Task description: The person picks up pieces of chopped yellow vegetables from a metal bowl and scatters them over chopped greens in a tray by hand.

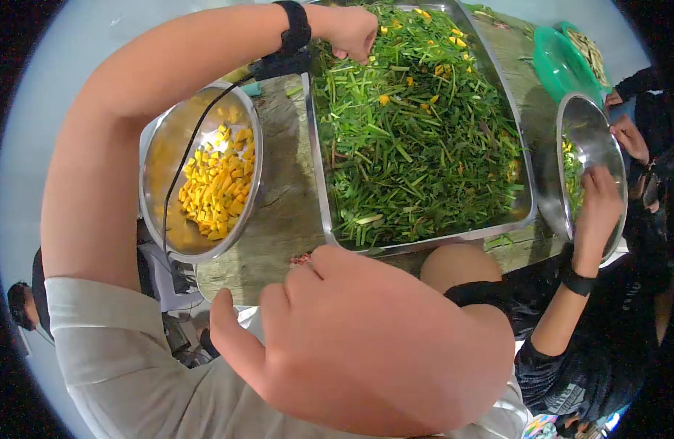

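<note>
My left hand is closed in a loose fist over the far left corner of a metal tray. Chopped greens with scattered yellow pieces fill the tray. What those fingers hold, if anything, is hidden. Close to the camera, in front of the tray's near edge, my right hand has its fingers curled, and its palm side is out of sight. To the left, a steel bowl holds diced yellow-orange pieces that look like pumpkin.
On the right, another person's hand reaches into a steel bowl with greens. Green plastic baskets stand beyond it. A black cable crosses the left bowl. Small reddish bits lie on the wooden table.
</note>
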A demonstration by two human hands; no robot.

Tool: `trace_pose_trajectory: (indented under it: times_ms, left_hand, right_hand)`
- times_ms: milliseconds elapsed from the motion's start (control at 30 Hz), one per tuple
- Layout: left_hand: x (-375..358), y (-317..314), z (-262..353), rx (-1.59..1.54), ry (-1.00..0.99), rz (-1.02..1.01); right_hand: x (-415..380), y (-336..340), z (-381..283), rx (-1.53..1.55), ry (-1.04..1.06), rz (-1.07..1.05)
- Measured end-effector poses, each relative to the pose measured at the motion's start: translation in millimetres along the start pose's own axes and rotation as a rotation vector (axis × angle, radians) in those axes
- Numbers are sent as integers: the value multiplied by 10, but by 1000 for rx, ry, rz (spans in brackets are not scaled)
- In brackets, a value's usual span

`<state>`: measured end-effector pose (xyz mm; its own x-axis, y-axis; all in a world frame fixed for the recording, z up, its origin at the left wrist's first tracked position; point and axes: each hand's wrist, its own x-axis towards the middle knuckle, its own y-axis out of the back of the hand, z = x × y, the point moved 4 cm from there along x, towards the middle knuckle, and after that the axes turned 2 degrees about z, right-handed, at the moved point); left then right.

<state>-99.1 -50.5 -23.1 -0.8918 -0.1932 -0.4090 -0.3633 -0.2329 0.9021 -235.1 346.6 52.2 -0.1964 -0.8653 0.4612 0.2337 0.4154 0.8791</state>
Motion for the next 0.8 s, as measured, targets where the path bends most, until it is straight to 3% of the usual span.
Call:
trace_pose_trajectory:
  times_ms: [67,200,267,300,333,367,400,467,800]
  left_hand:
    - [54,-78,-86,-14,-29,60]
    - [134,-177,-86,31,-135,120]
    - [274,-252,-169,116,-230,243]
    - [242,-224,-119,146,-223,265]
    - [217,-201,-51,184,-184,207]
    - [208,-173,-7,224,-142,152]
    - [194,-163,0,193,-181,197]
    - [174,-199,-52,130,-241,279]
    - [94,44,-142,-85,-152,268]
  right_hand:
    - [-84,-142,370,-124,-84,40]
    - [-56,-122,244,-165,127,220]
    - [-37,-44,92,-329,123,112]
    - [-135,-96,144,-489,-33,-195]
    - [-45,-5,-113,-418,-46,-257]
    - [183,258,-772,-42,139,-199]
    - [589,696,-2048,624,621,-240]
    - [609,914,-2467,852,832,-333]
    - [569,968,-2493,799,830,-247]
